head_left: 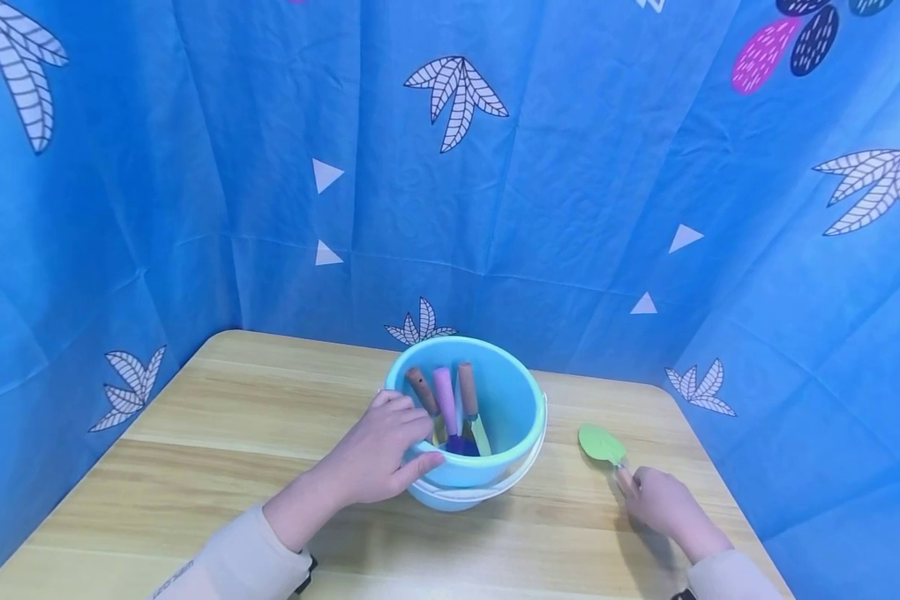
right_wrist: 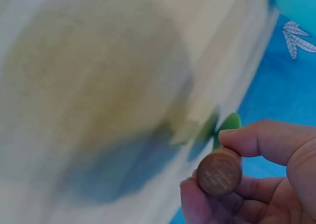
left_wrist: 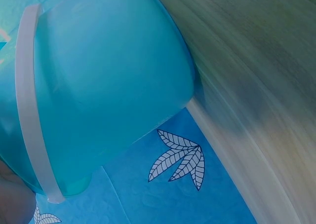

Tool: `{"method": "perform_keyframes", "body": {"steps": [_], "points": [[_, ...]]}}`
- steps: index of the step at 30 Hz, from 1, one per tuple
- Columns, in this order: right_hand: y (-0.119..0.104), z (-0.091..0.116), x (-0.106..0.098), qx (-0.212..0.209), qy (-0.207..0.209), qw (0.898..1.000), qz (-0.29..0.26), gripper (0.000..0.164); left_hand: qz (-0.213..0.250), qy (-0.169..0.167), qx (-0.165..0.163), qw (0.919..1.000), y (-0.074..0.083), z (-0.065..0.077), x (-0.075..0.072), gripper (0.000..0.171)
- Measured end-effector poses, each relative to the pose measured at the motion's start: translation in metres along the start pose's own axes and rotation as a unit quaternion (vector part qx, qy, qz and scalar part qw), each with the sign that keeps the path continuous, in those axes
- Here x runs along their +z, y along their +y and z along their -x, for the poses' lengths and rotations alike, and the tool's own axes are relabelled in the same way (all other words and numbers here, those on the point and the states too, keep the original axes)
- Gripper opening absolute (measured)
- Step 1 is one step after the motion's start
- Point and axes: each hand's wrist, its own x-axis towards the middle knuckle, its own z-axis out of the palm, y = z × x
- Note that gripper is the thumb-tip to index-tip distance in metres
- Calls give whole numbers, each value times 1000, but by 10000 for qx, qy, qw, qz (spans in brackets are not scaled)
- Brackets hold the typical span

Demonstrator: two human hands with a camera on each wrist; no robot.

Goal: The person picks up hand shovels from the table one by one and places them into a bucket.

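Observation:
A light blue bucket (head_left: pixel 510 404) stands on the table, its white carrying handle (head_left: pixel 523 473) hanging down at the front. My left hand (head_left: pixel 375 454) grips the bucket's near left rim, fingers over the edge and thumb along the front. Inside lean several small garden tools, among them one with a purple handle (head_left: pixel 445 392) and two with brown handles (head_left: pixel 467 387); their lower ends are partly hidden. To the right of the bucket, my right hand (head_left: pixel 663 504) holds a green hand trowel (head_left: pixel 600 442) by its wooden handle (right_wrist: pixel 219 174), the blade pointing away to the left.
The wooden table (head_left: pixel 270 400) has rounded far corners. A blue patterned cloth (head_left: pixel 540 208) hangs close behind it and along both sides. In the left wrist view, the bucket's outer wall (left_wrist: pixel 113 76) and white handle fill much of the picture.

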Motion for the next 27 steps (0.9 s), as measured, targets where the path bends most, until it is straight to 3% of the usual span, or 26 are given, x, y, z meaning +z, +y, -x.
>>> {"method": "perform_keyframes", "body": {"steps": [7,14,21,27], "points": [[-9,2,-20,-71,90,9999,85,40,6,10,7,10000,0,1,-1,35],[-9,0,-33,-200,348,9992,50,21,30,9,-5,10000,0,1,0,35],[-13,-2,-43,-456,713,9963,167,47,35,23,-1,10000,-1,2,0,35],[-19,-4,-53,-362,661,9972,15,56,32,28,-16,10000,-1,1,0,35]]}}
